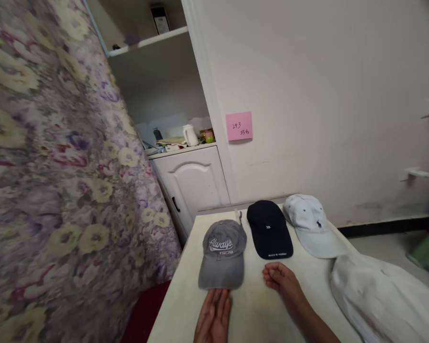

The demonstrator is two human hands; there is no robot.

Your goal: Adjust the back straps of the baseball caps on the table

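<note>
Three caps lie in a row on a pale table [257, 309]: a grey cap [222, 252] with white lettering on the left, a dark navy cap [269, 228] in the middle, a light blue cap [312, 226] on the right. My left hand [213, 317] lies flat on the table, palm up, fingers stretched, its fingertips just below the grey cap's brim. My right hand [280, 278] rests on the table below the navy cap's brim, fingers curled in loosely, nothing visible in it.
A white garment [382, 297] lies on the table's right side. A floral fabric [57, 166] fills the left. Behind the table stand a white cabinet [191, 183] with clutter on top and a wall with a pink note [239, 126].
</note>
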